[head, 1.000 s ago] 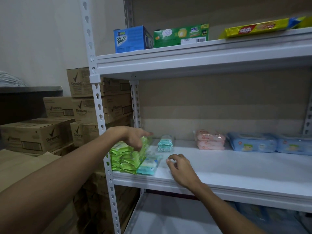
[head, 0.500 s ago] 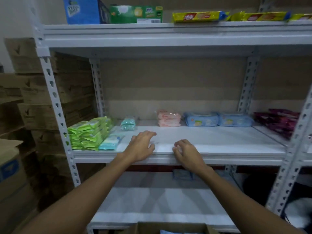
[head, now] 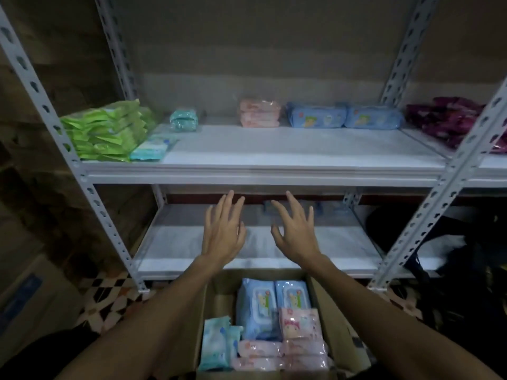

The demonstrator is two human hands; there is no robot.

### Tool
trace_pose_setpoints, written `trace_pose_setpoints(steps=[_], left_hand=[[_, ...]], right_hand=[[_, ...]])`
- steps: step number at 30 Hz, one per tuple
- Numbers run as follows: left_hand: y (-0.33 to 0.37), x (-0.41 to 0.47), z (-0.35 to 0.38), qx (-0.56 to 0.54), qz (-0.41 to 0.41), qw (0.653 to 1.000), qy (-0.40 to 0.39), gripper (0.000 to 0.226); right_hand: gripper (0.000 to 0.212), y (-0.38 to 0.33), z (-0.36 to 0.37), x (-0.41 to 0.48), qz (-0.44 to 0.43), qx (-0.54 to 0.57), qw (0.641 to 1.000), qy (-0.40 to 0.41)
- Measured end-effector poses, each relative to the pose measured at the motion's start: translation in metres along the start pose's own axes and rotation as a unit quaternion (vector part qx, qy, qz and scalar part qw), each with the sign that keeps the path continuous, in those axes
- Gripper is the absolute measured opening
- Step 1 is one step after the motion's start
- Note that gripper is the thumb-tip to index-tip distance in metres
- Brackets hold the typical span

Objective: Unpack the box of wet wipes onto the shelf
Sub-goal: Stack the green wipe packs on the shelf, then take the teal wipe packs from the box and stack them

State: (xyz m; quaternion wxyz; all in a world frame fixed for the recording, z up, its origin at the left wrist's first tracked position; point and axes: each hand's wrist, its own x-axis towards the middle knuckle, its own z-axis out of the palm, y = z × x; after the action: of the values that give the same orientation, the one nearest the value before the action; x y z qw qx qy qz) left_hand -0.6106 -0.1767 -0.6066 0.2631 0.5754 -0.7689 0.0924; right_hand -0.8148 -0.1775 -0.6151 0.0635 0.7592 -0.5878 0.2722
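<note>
Head view: hands (head: 258,231) spread, empty; box (head: 329,311) cut off below.

Both hands are off the shelf (head: 274,171) edge now — the left hand (head: 223,233) and right hand (head: 295,231) hang spread and empty, lower and nearer, above the open cardboard box (head: 338,325) of wet wipes (head: 267,311) — newly in view

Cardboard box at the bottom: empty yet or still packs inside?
Not empty. The open cardboard box holds blue packs, pink packs and teal packs. Both the left hand and right hand are bare.
</note>
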Motion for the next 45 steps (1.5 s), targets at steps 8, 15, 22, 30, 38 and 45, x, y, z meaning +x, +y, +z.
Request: trace_pose_setpoints(steps=[8,15,22,30,38,45], left_hand=[[-0.039,-0.058,0.067,-0.046,-0.024,0.96,-0.275,0.036],[-0.053,-0.119,0.077,-0.067,-0.056,0.749,-0.656,0.062],[-0.047,-0.144,0.067,0.003,0.02,0.781,-0.625,0.087],[-0.063,-0.148,0.063,-0.029,0.01,0.849,-0.528,0.071],[-0.077,-0.144,0.052,-0.038,-0.115,0.834,-0.539,0.114],[-0.074,-0.141,0.053,-0.108,-0.136,0.823,-0.54,0.08]], right_hand=[[0.045,-0.007,0.056,-0.034,0.035,0.035,0.992,-0.113],[0.04,-0.012,0.101,-0.089,0.043,0.065,0.962,-0.263],[0.03,-0.031,0.125,-0.13,0.1,0.136,0.902,-0.397],[0.035,-0.068,0.148,-0.143,0.17,0.205,0.841,-0.471],[0.069,-0.098,0.18,-0.159,0.248,0.195,0.824,-0.471],[0.047,-0.081,0.155,-0.127,0.29,0.171,0.85,-0.405]])
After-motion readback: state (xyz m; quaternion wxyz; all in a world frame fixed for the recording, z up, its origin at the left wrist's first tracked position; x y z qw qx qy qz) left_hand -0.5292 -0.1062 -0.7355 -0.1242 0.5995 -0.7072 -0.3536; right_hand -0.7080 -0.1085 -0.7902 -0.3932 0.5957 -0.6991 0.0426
